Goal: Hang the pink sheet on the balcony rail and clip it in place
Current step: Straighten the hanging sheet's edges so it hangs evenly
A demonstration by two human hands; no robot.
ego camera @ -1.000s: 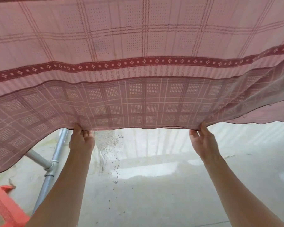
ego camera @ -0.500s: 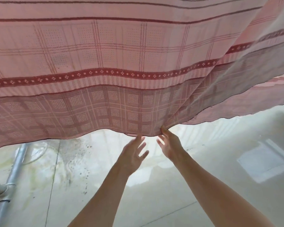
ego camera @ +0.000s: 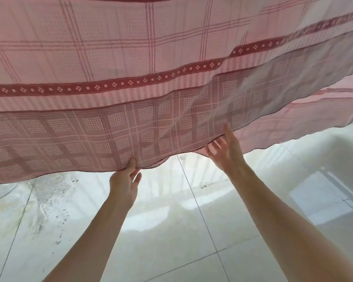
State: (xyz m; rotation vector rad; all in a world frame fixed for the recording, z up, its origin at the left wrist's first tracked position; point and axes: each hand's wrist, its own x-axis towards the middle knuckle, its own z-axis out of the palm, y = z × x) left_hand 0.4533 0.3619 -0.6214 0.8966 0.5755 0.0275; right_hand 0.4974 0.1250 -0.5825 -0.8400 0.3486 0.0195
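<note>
Head view, forward-down, close

Bright daylight glows through the thin sheet [ego camera: 130, 58]; the glossy floor [ego camera: 171, 231] throws pale glare (hazy, washed out). Edges bow, right side slightly blurred.

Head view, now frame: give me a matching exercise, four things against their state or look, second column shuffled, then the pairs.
Column 1:
1. left hand
2. right hand
3. pink sheet
4. floor

Column 2:
A. pale glossy tiles with thin dark joints
B. spread overhead, checked, with a dark red patterned band
C. pinches the sheet's lower hem, thumb on the near face
D. fingers straight and spread at the hem, no grip

Pairs: 1-C, 2-D, 3-B, 4-A
</note>
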